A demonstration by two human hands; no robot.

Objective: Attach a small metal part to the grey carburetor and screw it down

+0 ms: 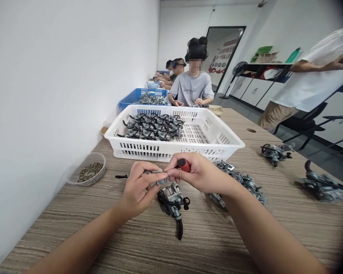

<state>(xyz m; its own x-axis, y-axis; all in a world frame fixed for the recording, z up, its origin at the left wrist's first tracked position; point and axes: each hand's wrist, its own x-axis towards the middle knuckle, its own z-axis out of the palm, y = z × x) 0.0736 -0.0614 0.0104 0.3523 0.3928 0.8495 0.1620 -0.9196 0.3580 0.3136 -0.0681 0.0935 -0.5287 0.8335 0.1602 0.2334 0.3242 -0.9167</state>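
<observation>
My left hand [140,187] is closed on a small grey metal part [162,181], mostly covered by my fingers. A red-handled screwdriver [184,164] is tucked in my right hand [198,171]; its shaft is hidden. The thumb and index finger of that hand pinch at the metal part, against my left fingertips. Just below my hands, a carburetor [171,199] with a black hose lies on the table. Behind my left hand a black hose end [121,176] pokes out; what it belongs to is hidden.
Ahead stands a white crate [171,148] holding rows of carburetors. A clear tub [87,182] of small screws sits left, near the wall. Metal parts [242,180] are heaped beside my right forearm, with more carburetors [324,186] farther right. A co-worker [191,85] sits across.
</observation>
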